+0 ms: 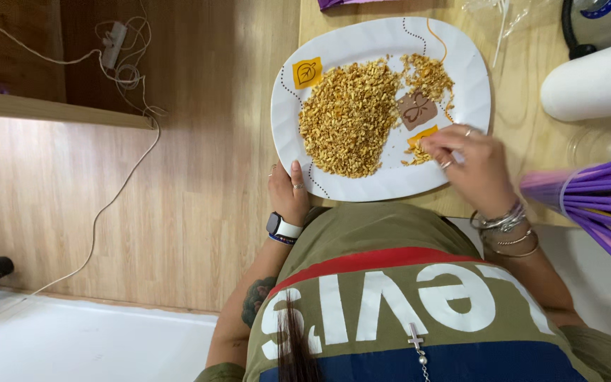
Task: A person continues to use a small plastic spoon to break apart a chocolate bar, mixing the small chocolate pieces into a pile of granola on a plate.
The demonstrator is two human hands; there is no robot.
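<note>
Nearby, paper roll [595, 81] beside plate [472, 78]

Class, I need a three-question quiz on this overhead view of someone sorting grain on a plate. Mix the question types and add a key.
1. True or false: the left hand grips the edge of the white plate.
2. Where do the right hand fingertips rest? A) on the big grain heap B) at the small scatter of grains by the plate's near rim C) on the purple bundle
3. Which wrist wears the watch?

Key: 1 true; 2 B; 3 the left wrist.
</note>
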